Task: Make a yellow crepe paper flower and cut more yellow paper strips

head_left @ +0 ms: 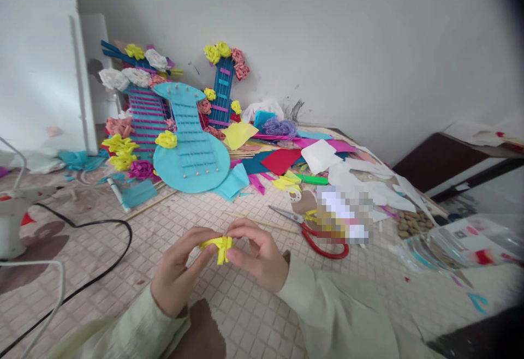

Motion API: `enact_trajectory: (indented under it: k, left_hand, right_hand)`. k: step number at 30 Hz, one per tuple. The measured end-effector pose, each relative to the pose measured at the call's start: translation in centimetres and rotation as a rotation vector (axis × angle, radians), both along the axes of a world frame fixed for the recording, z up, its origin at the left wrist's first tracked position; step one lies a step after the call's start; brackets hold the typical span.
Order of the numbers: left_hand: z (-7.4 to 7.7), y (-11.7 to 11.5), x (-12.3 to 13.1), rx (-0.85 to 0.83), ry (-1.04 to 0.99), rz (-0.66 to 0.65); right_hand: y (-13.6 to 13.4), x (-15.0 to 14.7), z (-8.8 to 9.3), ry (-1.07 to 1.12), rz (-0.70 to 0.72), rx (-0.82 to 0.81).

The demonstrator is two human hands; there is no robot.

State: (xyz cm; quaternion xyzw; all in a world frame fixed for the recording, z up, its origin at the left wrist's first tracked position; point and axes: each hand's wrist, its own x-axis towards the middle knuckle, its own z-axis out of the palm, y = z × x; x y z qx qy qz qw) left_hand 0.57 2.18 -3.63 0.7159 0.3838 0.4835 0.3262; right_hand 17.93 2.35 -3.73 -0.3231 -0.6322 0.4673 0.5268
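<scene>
Between my two hands is a small yellow crepe-paper flower, its folded petals bunched together. My left hand pinches its left side between thumb and fingers. The fingertips of my right hand close on its right side, with the thumb at the front. Both hands are just above the tiled tabletop. Red-handled scissors lie partly open to the right of my right hand. Thin wooden sticks rest on the table beyond my hands.
At the back lean a light-blue guitar-shaped craft and a dark-blue strip with paper flowers. Coloured paper sheets and purple yarn are piled behind. A black cable crosses the left; a clear plastic jar lies at right.
</scene>
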Motion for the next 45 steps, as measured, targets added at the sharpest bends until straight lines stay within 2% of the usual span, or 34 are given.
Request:
enact_trajectory:
  k: [3, 10, 12, 18, 22, 27, 35, 38, 41, 45]
  left_hand:
    - [-0.2, 0.0, 0.0, -0.081, -0.049, 0.003]
    - [-0.2, 0.0, 0.5, -0.555, -0.385, 0.042]
    - [0.0, 0.1, 0.6, -0.634, -0.437, 0.012]
    - [0.2, -0.1, 0.9, -0.722, -0.481, -0.043]
    - [0.2, -0.3, 0.8, -0.714, -0.504, -0.111]
    - [0.0, -0.4, 0.5, -0.625, -0.425, -0.165]
    - [0.0, -0.4, 0.8, -0.442, -0.398, -0.145]
    - [0.0, -0.7, 1.0, -0.461, -0.414, -0.134]
    - [0.0, -1.1, 1.0, -0.493, -0.448, -0.11]
    - [0.0, -1.2, 0.8, -0.362, -0.386, -0.092]
  right_hand:
    - [0.1, 0.0, -0.2, 0.028, 0.01, -0.042]
    - [0.6, 0.0, 0.2, 0.058, 0.043, -0.318]
    - [0.5, -0.1, 0.4, 0.041, 0.031, -0.319]
    - [0.1, -0.2, 0.9, 0.02, 0.0, -0.211]
    - [0.2, -0.3, 0.5, 0.104, -0.038, -0.19]
    - [0.3, -0.3, 0.5, 0.178, -0.024, -0.335]
    - [0.3, -0.3, 0.5, 0.181, -0.062, -0.407]
    - [0.4, -0.3, 0.4, 0.172, -0.065, -0.426]
    - [0.5, -0.2, 0.5, 0.198, -0.035, -0.406]
    - [0.6, -0.1, 0.3, 0.283, 0.01, -0.421]
